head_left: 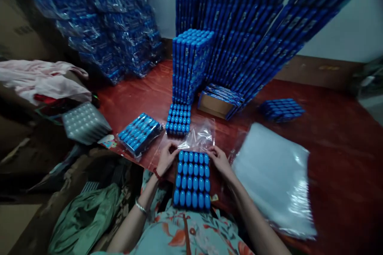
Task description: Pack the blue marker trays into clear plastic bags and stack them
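Observation:
A block of blue-capped pieces in rows (192,179) sits at the table's near edge, against my body. Beyond it lies a clear plastic bag (199,135), its mouth toward the block. My left hand (168,157) is at the block's far left corner, fingers closed at the bag's edge. At the far right corner my right hand (219,159) pinches the bag's other edge between thumb and fingers. A smaller blue-capped block (178,119) stands just past the bag. To its left is a blue block wrapped in clear plastic (139,133).
A pile of flat clear bags (272,175) lies right. Tall blue stacks (233,28) and an open carton (216,104) stand behind. Wrapped packs (110,24) rise back left; a translucent tray stack (86,123) is left, another blue block (283,109) right.

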Motion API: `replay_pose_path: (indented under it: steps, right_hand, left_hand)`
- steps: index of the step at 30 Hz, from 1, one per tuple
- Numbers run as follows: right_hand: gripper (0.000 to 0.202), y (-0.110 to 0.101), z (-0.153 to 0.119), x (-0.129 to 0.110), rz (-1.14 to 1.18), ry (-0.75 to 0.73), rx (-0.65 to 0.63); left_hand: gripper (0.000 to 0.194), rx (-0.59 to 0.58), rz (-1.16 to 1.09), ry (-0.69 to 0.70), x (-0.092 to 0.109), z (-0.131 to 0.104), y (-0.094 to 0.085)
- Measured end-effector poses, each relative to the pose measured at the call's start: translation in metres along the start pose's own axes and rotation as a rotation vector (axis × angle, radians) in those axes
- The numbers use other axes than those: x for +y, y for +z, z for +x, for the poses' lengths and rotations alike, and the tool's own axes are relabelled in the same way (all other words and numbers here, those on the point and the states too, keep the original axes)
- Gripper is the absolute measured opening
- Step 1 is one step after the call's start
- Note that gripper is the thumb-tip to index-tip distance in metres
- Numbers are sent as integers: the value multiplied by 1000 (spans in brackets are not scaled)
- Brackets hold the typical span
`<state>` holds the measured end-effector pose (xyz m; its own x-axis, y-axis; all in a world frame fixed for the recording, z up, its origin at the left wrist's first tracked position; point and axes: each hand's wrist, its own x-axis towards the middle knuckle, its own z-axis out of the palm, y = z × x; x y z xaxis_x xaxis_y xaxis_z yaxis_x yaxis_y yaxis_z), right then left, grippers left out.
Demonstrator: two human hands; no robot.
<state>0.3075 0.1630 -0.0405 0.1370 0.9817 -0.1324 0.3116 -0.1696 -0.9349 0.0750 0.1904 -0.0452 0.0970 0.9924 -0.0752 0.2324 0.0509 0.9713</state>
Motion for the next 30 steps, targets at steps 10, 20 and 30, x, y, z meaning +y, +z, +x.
replay_pose_path:
  steps: [10, 20, 30]
  right_hand:
    - [15, -14, -99, -21, -490, -555, -6]
    - [27, -31, -165, 12, -525, -553, -414]
    - [26, -51, -137, -61, -100, -16, -560]
  left_hand:
    - [29, -51, 219, 103, 12, -69, -19]
    - [26, -480, 588, 291, -11, -162, -49]
    - [18, -449, 763, 500, 51, -150, -55]
